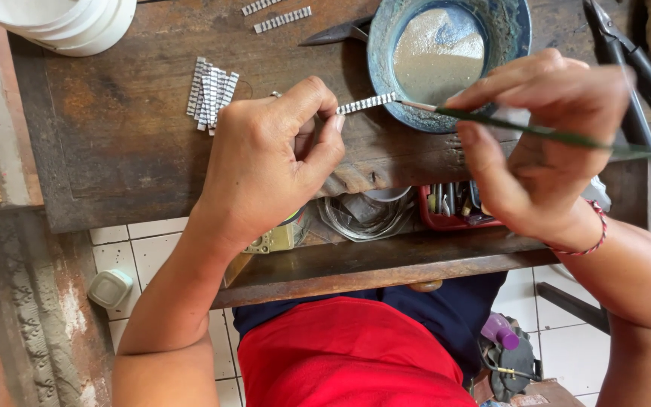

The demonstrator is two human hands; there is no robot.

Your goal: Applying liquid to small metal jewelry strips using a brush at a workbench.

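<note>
My left hand (pixel 273 162) pinches one end of a small ridged silver strip (pixel 367 103) and holds it level over a worn wooden bench (pixel 114 143). My right hand (pixel 544 139) grips a thin green brush (pixel 536 132) like a pen, its tip touching the strip's right end. Just behind the strip stands a blue-green bowl (pixel 386 45) filled with cloudy grey liquid. A pile of several similar silver strips (pixel 210 94) lies on the bench left of my left hand.
Two more strips (pixel 276 13) lie at the back. Black pliers (pixel 638 68) rest at the right, stacked white bowls (pixel 69 22) at the back left. A lower shelf holds wire coils (pixel 367 215) and a red tray of tools (pixel 453 207). Tiled floor lies below.
</note>
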